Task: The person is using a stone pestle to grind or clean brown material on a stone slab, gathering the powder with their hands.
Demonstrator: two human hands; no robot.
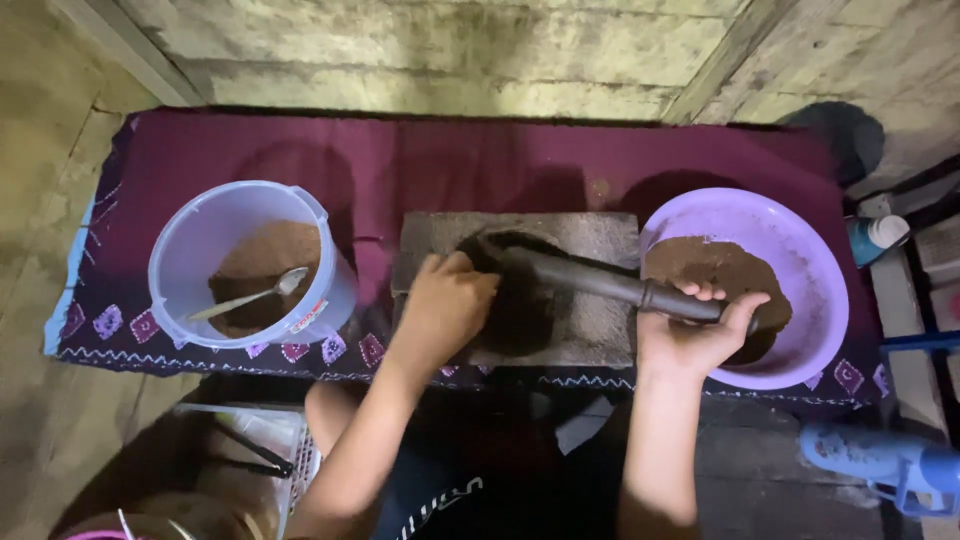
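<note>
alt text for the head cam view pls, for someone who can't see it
A person's right hand grips a dark pestle angled into a stone mortar, where the left hand rests. A clear tub of brown powder with a spoon sits left, a purple bowl of powder right, on a maroon cloth.

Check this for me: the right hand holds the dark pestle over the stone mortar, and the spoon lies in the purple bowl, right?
Not quite. The head view shows the spoon in the clear plastic bucket of brown powder, not the purple bowl. The rest stands: the right hand holds the dark pestle over the stone mortar.
</note>
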